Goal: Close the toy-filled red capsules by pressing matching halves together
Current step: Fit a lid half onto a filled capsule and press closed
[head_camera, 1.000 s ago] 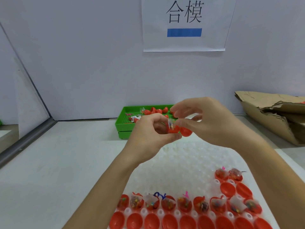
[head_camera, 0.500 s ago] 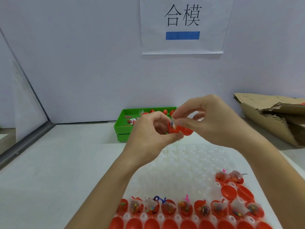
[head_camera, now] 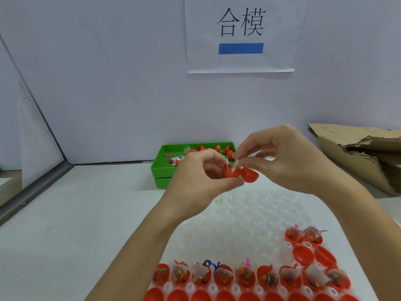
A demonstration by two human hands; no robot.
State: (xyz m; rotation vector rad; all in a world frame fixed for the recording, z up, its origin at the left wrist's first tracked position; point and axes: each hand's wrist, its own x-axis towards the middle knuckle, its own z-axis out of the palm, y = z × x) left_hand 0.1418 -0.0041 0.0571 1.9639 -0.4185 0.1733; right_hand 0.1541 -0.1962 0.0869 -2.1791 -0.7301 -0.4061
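Nearest you, filled red halves (head_camera: 245, 276) sit in the clear tray (head_camera: 238, 218). Above it, your left hand (head_camera: 201, 181) grips the open capsule (head_camera: 238, 172) while your right hand (head_camera: 288, 161) pinches its toy packet (head_camera: 235, 165). Beyond, a green basket (head_camera: 165, 170) rests on the worktop (head_camera: 76, 213).

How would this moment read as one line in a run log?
left hand grips open red plastic capsule | right hand pinches clear toy packet | halves unjoined

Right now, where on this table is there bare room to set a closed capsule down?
The table is bare left of the clear tray, in front of the green bin. The clear tray's far pockets are bare too. It is crowded along the near rows of red halves.
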